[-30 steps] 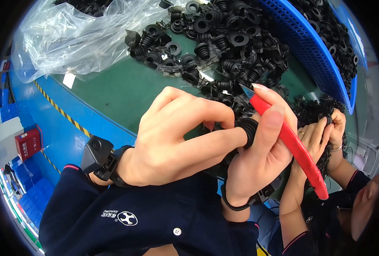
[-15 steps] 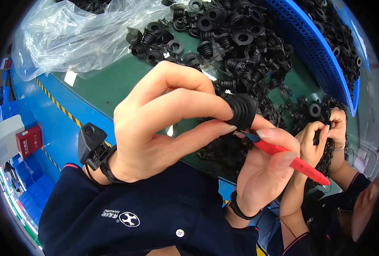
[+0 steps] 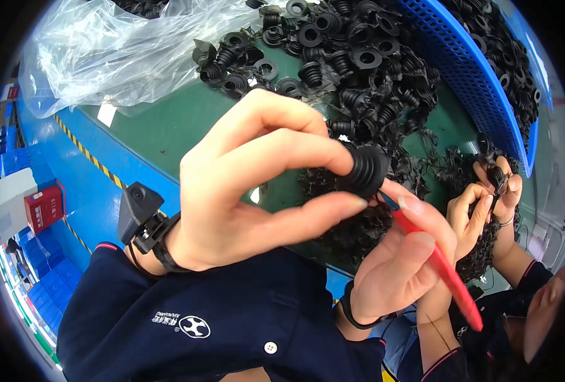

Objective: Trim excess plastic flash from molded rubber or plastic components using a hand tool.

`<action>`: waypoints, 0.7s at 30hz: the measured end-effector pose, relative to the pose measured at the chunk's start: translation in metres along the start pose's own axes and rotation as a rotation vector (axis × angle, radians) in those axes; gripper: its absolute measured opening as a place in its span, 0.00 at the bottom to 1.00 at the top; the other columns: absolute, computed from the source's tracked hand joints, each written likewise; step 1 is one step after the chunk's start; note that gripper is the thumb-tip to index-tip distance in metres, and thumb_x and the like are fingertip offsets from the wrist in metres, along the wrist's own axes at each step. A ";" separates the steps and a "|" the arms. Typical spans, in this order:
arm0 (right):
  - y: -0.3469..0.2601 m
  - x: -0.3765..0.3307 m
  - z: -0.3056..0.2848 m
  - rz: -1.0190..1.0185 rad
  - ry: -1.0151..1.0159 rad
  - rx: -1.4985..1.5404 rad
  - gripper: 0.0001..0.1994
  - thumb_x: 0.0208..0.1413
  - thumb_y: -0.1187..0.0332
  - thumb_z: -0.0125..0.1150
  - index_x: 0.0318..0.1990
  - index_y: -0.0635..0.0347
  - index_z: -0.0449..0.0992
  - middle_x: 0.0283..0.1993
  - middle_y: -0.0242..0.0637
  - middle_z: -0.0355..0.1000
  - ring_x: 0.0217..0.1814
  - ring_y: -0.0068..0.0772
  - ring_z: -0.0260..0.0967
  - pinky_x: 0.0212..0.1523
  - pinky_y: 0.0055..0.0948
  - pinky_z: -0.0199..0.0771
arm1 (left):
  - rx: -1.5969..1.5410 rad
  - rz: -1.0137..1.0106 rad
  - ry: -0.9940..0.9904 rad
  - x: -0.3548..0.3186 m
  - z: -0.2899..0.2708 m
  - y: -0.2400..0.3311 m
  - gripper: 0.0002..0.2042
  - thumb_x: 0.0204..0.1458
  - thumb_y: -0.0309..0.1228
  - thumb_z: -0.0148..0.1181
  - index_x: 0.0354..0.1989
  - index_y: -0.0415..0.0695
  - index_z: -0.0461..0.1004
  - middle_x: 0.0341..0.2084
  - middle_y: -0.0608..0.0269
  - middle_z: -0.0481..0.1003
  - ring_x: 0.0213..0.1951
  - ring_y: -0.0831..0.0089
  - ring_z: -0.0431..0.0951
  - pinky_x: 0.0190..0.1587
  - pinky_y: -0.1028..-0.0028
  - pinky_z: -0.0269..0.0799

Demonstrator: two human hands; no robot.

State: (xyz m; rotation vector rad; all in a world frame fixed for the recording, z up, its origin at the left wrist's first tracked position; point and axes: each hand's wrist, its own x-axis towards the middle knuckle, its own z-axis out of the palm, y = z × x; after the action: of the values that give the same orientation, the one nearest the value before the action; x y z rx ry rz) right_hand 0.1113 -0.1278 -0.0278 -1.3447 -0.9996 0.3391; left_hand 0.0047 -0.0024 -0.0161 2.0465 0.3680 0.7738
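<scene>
My left hand [image 3: 241, 191] pinches a black ribbed rubber boot [image 3: 368, 170] between thumb and fingers, above the table. In my right hand [image 3: 394, 270] is a slim red-handled tool [image 3: 451, 277] with a narrow dark tip, held like a pen. The tip meets the boot's lower right edge, where my right fingertips are close by. Whether the tip is a blade I cannot tell. The handle's back end slants down to the right.
Many black rubber boots [image 3: 366, 57] and scraps lie heaped on the green table [image 3: 145, 130]. Clear plastic bags [image 3: 123, 57] lie at the far left. A blue perforated basket [image 3: 470, 76] of parts stands far right. A co-worker's hands [image 3: 470, 207] handle another black part on the right.
Both my hands and the boot have shifted slightly right. The red handle has swung to a steeper angle, its back end now lower. The co-worker's hands have changed hold on their part.
</scene>
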 end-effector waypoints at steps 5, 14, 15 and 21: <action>0.002 0.001 0.006 0.052 0.270 -0.359 0.07 0.51 0.75 0.49 0.35 0.71 0.69 0.33 0.51 0.70 0.33 0.40 0.70 0.37 0.29 0.68 | -0.285 -0.058 0.115 -0.001 0.007 -0.008 0.11 0.37 0.29 0.62 0.27 0.41 0.67 0.29 0.60 0.64 0.29 0.74 0.65 0.33 0.78 0.61; -0.001 -0.004 -0.018 0.325 0.280 0.106 0.15 0.56 0.63 0.41 0.37 0.69 0.64 0.32 0.57 0.68 0.19 0.31 0.66 0.30 0.26 0.69 | -1.249 -0.610 -0.142 0.005 0.005 0.004 0.18 0.49 0.46 0.48 0.28 0.41 0.62 0.22 0.57 0.65 0.16 0.79 0.63 0.17 0.82 0.58; -0.002 -0.006 -0.019 0.344 0.261 0.169 0.15 0.56 0.61 0.41 0.36 0.69 0.64 0.33 0.57 0.68 0.23 0.35 0.68 0.30 0.27 0.69 | -1.247 -0.610 -0.140 0.005 0.004 0.006 0.18 0.49 0.46 0.48 0.28 0.41 0.62 0.22 0.57 0.65 0.16 0.79 0.63 0.17 0.82 0.58; 0.003 -0.003 -0.013 0.346 0.303 0.339 0.16 0.57 0.59 0.39 0.39 0.66 0.62 0.33 0.55 0.67 0.36 0.48 0.67 0.38 0.37 0.68 | -1.304 -0.682 -0.086 0.000 0.003 0.006 0.17 0.51 0.47 0.45 0.27 0.43 0.59 0.25 0.55 0.64 0.14 0.79 0.62 0.14 0.83 0.56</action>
State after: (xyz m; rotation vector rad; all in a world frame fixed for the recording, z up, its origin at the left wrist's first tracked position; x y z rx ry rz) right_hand 0.1209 -0.1372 -0.0307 -1.2093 -0.4316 0.5225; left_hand 0.0065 -0.0079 -0.0121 0.6419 0.3356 0.3050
